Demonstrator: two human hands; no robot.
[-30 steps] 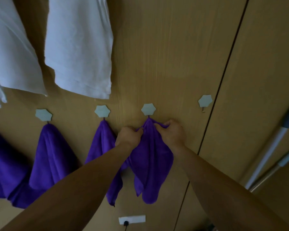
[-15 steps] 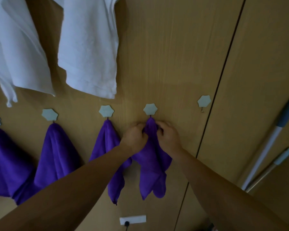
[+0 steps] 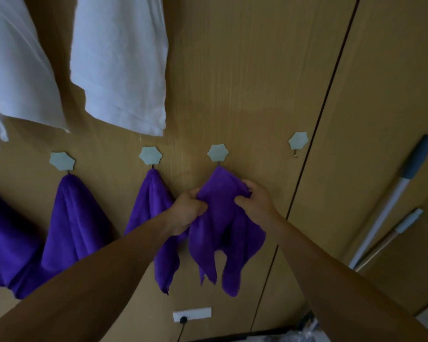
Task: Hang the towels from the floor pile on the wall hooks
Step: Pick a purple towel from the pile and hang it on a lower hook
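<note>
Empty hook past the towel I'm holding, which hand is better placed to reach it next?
Right, probably. The right hand grips the towel on the side nearer the empty hook; the left hand would have to cross over.

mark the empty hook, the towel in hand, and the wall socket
empty hook (image 3: 298, 141): head view, middle of its pale plate.
towel (image 3: 223, 218): head view, its upper middle fold.
socket (image 3: 192, 314): head view, middle of the white faceplate.
</note>
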